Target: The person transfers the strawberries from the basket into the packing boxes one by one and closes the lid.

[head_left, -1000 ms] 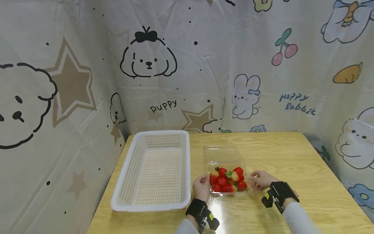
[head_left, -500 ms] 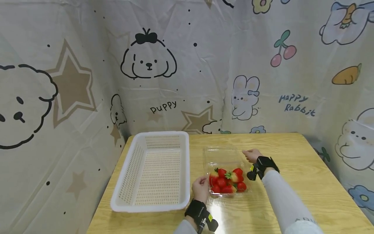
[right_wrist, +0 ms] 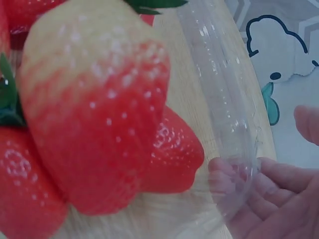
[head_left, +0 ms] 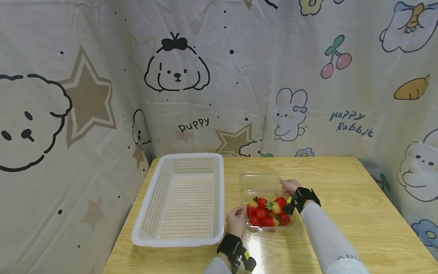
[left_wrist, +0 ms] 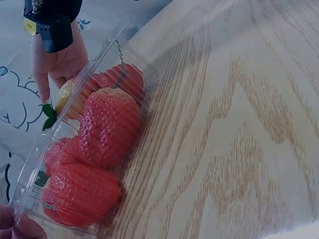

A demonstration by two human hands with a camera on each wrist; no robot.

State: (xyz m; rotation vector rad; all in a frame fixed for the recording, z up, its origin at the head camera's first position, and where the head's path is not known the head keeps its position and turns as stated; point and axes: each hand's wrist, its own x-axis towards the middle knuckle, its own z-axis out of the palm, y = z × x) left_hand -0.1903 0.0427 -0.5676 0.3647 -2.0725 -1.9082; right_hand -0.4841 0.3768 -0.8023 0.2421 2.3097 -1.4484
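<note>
A clear plastic clamshell box (head_left: pixel 265 229) full of red strawberries (head_left: pixel 261 214) lies on the table with its lid (head_left: pixel 260 183) folded back. My left hand (head_left: pixel 236 221) pinches the box's left rim between thumb and fingers; those fingertips (left_wrist: pixel 25 228) show at the corner of the left wrist view. Beside the right edge of the lid is my right hand (head_left: pixel 291 186). In the right wrist view its fingers (right_wrist: pixel 269 194) lie behind the clear plastic edge, and the thumb (right_wrist: pixel 308 124) stands well apart from them.
To the left stands a white plastic basket (head_left: pixel 220 201) with slotted walls and nothing in it. The wooden table (head_left: pixel 342 198) ends at a printed cloth (head_left: pixel 246 95) behind and on both sides.
My right hand has left the box's right side, moved away from me to the lid's right edge, then slightly left. The left hand has kept its place on the rim.
</note>
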